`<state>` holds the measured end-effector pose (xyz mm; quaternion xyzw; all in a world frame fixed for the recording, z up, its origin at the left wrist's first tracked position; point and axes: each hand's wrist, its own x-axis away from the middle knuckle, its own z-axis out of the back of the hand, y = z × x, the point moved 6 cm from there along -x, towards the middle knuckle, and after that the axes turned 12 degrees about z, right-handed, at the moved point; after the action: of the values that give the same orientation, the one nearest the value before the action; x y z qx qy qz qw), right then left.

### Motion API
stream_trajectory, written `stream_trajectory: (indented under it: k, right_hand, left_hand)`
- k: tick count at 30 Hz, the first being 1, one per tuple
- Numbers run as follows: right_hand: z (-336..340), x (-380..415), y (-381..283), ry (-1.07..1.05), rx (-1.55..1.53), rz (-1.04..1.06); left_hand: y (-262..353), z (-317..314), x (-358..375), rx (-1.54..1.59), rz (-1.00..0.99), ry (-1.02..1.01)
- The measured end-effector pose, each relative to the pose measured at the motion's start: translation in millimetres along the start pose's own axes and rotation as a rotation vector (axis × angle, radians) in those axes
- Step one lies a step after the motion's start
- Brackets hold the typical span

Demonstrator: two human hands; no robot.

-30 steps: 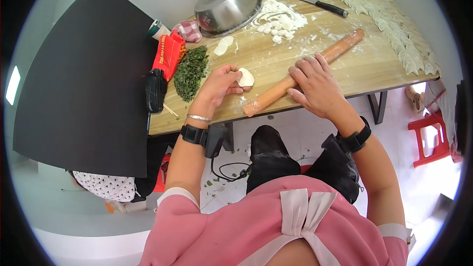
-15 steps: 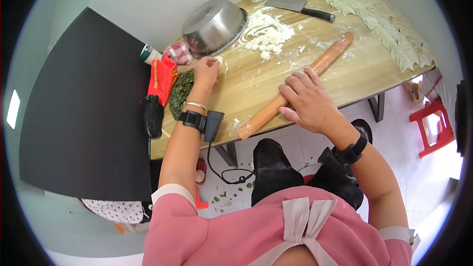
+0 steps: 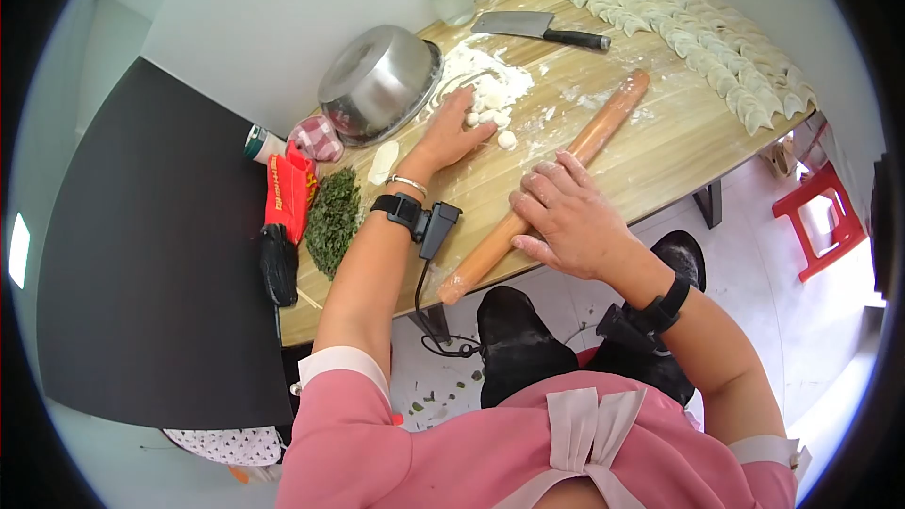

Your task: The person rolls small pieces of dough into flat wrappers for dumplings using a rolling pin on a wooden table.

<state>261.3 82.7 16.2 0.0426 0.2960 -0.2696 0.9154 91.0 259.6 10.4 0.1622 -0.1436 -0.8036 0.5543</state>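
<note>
My right hand [image 3: 570, 217] is wrapped over the middle of a long wooden rolling pin [image 3: 611, 115] lying slantwise on the table. My left hand [image 3: 452, 137] reaches out with fingers apart, its fingertips at a cluster of small dough pieces [image 3: 488, 106] in spread white flour [image 3: 509, 80]. Whether it touches one is hard to see. One dough piece [image 3: 506, 139] lies just off its thumb. Beside my left wrist a thin, flat dough wrapper [image 3: 383, 162] rests on the wood.
An upturned metal bowl [image 3: 377, 80], a glass jar [image 3: 450, 0] and a cleaver [image 3: 537, 26] stand or lie toward the back. Rows of dumplings [image 3: 688, 24] cover the right end. Chopped greens [image 3: 335, 221] and a red packet [image 3: 287, 190] are at left. A red stool [image 3: 820, 226] stands right.
My left hand has moved away from the greens to the dough pieces and its fingers have spread. A flat wrapper now lies by that wrist. My right hand stays on the rolling pin.
</note>
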Motion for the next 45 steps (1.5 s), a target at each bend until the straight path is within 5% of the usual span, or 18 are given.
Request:
stream_trajectory:
  k: [8,23,25,31,40,45]
  right_hand:
    - [1,2,-1,-0.006,-0.024,-0.004]
    - [0,4,0,0.032,0.022,0.005]
    - [0,5,0,0.087,0.002,0.013]
    - [1,3,0,0.027,0.011,-0.002]
    - [1,3,1,0.033,0.018,-0.002]
    - [0,3,1,0.031,0.026,0.001]
  left_hand:
    - [-3,-22,-19,-0.015,-0.005,-0.056]
    - [30,-16,53,0.047,-0.109,-0.117]
    - [28,-8,58,0.329,-0.053,-0.095]
    - [3,7,65,0.025,0.109,0.100]
    - [16,11,80,0.299,0.206,0.161]
    - [11,17,94,0.127,0.200,0.084]
